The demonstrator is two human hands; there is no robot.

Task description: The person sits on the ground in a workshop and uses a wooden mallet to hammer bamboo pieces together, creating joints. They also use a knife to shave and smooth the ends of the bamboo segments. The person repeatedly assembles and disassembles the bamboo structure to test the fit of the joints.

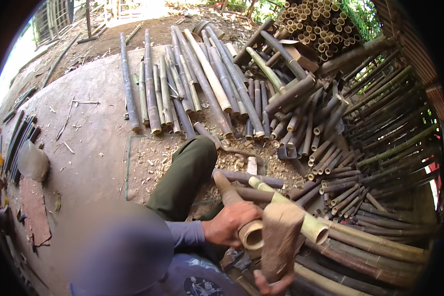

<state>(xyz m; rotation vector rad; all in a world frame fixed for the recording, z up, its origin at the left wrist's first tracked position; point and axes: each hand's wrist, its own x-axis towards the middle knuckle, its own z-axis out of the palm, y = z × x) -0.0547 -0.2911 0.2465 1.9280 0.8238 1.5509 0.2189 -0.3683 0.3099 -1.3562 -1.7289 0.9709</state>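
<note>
My left hand [233, 222], in a blue-grey sleeve, is closed round a short bamboo tube [253, 235]; its hollow end points toward me. At the lower edge my right hand [275, 285] is closed on a thick, rough wooden block [281, 237] that stands up over the fingers. The block hides much of this hand, and whether it has a handle I cannot tell. Close behind the block lies a pale bamboo tube [308, 224] with a cut open end. The block and the held tube look very near each other; whether they touch is unclear.
Long bamboo poles [197, 69] lie ahead on the concrete floor [91, 118]. Short cut tubes [330, 158] are heaped at the right, with more poles [375, 246] at lower right. Wood chips [153, 158] litter the ground past my bent knee [182, 172]. A stacked tube pile [320, 24] stands far back.
</note>
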